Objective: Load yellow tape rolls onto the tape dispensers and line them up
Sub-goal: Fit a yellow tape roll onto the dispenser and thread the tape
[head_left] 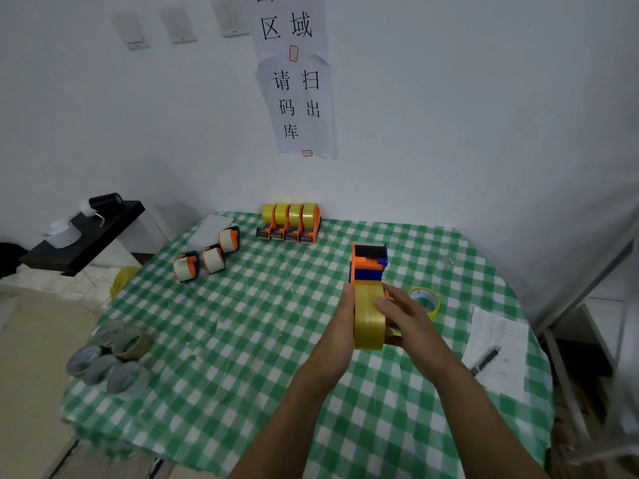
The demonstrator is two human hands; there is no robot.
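Observation:
An orange and blue tape dispenser (368, 262) is held up over the checked table (242, 323) with a yellow tape roll (368, 316) on it. My left hand (340, 326) lies flat against the roll's left side, and my right hand (404, 314) grips the roll and dispenser from the right. Several dispensers loaded with yellow rolls (290, 223) stand in a row at the table's back edge by the wall. One loose yellow roll (426, 300) lies flat just right of my hands.
Three dispensers with white rolls (206, 257) sit at the back left. Several clear and brownish tape rolls (110, 357) lie at the front left. A paper sheet (498, 344) with a pen (485, 359) lies at right. A black shelf (83, 233) stands left of the table.

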